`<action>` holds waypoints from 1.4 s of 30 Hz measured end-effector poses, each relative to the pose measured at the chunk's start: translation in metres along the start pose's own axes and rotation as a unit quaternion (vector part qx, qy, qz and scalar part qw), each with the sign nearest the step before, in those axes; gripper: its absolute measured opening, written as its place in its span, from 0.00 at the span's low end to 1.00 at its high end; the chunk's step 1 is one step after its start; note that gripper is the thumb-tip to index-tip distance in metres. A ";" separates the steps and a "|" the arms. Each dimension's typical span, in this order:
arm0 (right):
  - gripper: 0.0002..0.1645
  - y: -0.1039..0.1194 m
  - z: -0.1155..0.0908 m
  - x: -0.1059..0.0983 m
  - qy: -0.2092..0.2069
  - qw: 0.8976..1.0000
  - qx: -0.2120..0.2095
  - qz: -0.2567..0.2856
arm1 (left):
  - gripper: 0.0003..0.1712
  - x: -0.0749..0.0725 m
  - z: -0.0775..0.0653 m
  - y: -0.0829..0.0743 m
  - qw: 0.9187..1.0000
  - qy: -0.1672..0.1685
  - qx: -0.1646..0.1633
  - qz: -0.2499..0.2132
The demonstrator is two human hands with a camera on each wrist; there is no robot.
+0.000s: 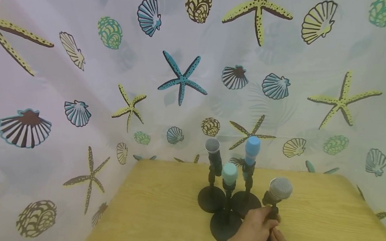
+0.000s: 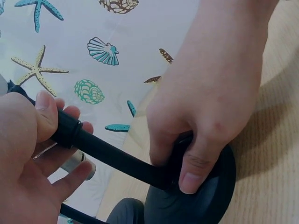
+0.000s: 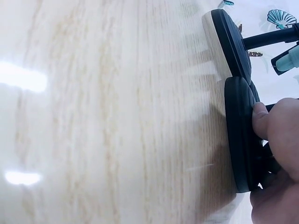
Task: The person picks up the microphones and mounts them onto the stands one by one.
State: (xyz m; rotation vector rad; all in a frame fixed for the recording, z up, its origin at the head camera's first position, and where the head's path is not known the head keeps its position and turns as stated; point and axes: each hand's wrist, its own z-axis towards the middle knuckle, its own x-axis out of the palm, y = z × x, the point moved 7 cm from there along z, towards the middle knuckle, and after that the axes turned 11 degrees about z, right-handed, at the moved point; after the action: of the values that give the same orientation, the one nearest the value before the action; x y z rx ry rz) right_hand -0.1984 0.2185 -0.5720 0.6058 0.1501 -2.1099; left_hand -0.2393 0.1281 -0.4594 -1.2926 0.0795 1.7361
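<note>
A microphone with a silver mesh head (image 1: 280,187) sits on a black desk microphone stand at the right of the group in the head view. My left hand (image 1: 252,229) grips the upper part of the stand's pole (image 2: 117,157), just below the microphone, thumb and fingers curled around it. Lower down, my right hand (image 2: 201,112) holds the foot of the same pole, its thumb lying over the round black base (image 2: 215,186). In the right wrist view the base (image 3: 239,135) shows edge-on at the wooden tabletop, with the right hand (image 3: 282,140) against it.
Left of my hands, three more stands crowd together, bases close: one with a silver-headed microphone (image 1: 212,145), one mint-topped microphone (image 1: 229,174), one blue-topped microphone (image 1: 252,146). The wooden table (image 1: 154,203) meets a curtain (image 1: 186,127) printed with shells and starfish behind and at both sides.
</note>
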 end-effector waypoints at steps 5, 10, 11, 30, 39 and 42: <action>0.42 -0.005 -0.002 -0.001 0.005 1.000 0.018 0.004 | 0.10 0.005 0.004 0.004 0.999 0.046 0.000 -0.019; 0.42 -0.005 -0.001 0.001 0.013 0.999 0.043 0.017 | 0.16 0.009 0.001 0.008 0.997 0.036 -0.008 -0.062; 0.42 -0.005 0.000 0.001 0.015 0.999 0.043 0.017 | 0.19 0.010 -0.001 0.009 0.997 0.030 -0.012 -0.073; 0.42 -0.003 -0.001 0.002 -0.001 1.000 0.002 0.006 | 0.12 0.018 -0.008 0.012 0.983 0.021 -0.049 -0.176; 0.41 -0.011 0.004 0.004 0.035 0.997 0.055 0.050 | 0.23 0.013 -0.010 0.009 0.995 -0.030 -0.051 -0.075; 0.41 -0.012 0.007 0.001 0.037 0.997 0.048 0.046 | 0.20 0.016 -0.007 0.009 0.995 -0.017 -0.076 -0.069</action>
State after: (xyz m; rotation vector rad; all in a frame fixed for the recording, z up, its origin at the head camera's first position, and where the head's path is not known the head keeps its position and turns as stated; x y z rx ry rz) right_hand -0.2111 0.2222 -0.5678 0.7356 0.0613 -2.0163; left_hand -0.2406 0.1295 -0.4787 -1.3439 -0.1620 1.6703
